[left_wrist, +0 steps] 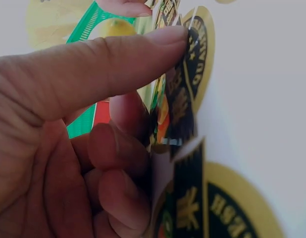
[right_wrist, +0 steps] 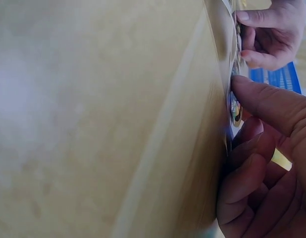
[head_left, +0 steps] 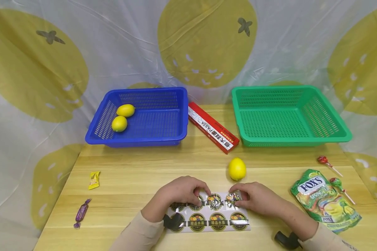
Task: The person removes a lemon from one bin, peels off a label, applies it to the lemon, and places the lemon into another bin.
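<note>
fingers (head_left: 204,191) curled, pinching sticker sheet (head_left: 218,221)

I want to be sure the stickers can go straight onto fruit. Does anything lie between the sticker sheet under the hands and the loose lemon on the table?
Nothing visible does. The lemon sits on bare wood just beyond the sticker sheet, which the left hand and right hand both pinch.

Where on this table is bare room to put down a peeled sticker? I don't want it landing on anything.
Bare wood lies left of the sticker sheet, between it and the yellow candy, and in front of the blue basket. It is crowded on the right: lemon, sweets bag and lollipops.
</note>
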Motion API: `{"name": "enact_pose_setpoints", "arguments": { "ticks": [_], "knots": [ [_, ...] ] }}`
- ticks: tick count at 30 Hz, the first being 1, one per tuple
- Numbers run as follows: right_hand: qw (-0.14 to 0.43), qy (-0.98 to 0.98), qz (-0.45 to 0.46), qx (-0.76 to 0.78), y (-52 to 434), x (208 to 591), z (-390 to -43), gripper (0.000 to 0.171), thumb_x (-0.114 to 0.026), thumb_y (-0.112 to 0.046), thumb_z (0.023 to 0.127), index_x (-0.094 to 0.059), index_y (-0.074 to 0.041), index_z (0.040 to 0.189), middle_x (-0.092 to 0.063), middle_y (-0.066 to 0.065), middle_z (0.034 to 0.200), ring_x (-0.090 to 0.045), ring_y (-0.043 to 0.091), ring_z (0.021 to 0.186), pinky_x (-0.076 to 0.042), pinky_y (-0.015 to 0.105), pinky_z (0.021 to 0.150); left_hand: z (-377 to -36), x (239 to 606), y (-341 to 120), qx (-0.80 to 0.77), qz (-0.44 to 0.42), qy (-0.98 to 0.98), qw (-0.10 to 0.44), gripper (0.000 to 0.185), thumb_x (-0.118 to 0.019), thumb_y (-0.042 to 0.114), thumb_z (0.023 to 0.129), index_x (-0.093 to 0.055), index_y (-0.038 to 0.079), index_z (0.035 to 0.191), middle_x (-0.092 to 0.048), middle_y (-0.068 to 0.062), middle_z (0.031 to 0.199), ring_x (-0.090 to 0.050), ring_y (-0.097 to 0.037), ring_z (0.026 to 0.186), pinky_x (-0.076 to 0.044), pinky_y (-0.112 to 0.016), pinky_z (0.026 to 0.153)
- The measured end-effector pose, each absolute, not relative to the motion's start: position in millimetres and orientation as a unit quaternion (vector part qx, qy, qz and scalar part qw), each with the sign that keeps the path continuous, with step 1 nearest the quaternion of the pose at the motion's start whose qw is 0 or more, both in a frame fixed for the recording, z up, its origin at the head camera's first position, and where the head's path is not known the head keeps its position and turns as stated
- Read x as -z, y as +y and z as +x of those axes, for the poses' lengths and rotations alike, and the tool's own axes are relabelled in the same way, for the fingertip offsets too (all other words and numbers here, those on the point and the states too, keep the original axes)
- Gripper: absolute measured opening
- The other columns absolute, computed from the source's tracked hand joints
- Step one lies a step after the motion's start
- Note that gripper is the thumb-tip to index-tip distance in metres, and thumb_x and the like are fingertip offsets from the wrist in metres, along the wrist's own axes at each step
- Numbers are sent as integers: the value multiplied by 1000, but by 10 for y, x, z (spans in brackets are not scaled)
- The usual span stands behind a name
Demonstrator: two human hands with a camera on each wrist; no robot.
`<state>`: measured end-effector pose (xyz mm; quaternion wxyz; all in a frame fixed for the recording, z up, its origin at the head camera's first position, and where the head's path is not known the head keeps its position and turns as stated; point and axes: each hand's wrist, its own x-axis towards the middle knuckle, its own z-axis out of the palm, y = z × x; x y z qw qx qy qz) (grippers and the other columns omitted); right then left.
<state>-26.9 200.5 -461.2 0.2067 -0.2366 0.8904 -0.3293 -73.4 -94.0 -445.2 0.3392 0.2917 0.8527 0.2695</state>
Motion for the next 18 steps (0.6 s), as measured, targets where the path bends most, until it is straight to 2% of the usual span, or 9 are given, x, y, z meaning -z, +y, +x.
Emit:
{"name": "enact_pose_setpoints", "arguments": {
  "ticks": [7, 12, 18],
  "knots": [
    [195, 892, -238, 330, 2019, 4628, -256, 23, -77, -32, 91, -67, -25, 111, -48, -16, 68, -42, -4, 59, -37, 18, 54, -758, 4453, -924, -253, 297, 856, 338, 35, -84, 15, 81, -75, 35, 108, -56, 12, 68, -50, -4, 60, -42, -21, 58],
    [191, 894, -238, 329, 2011, 4631, -250, 15, -76, -28, 92, -62, -29, 97, -46, -17, 67, -41, -4, 58, -37, 17, 55, -763, 4442, -910, -251, 295, 858, 337, 35, -84, 15, 80, -75, 35, 107, -56, 12, 67, -50, -3, 60, -41, -21, 58],
    [174, 884, -246, 358, 2038, 4589, -245, 18, -74, -24, 94, -58, -29, 86, -44, -18, 67, -42, -4, 60, -38, 17, 55, -746, 4425, -900, -253, 285, 860, 339, 35, -85, 15, 80, -76, 35, 107, -56, 11, 67, -50, -4, 60, -41, -21, 58]
  ]
}}
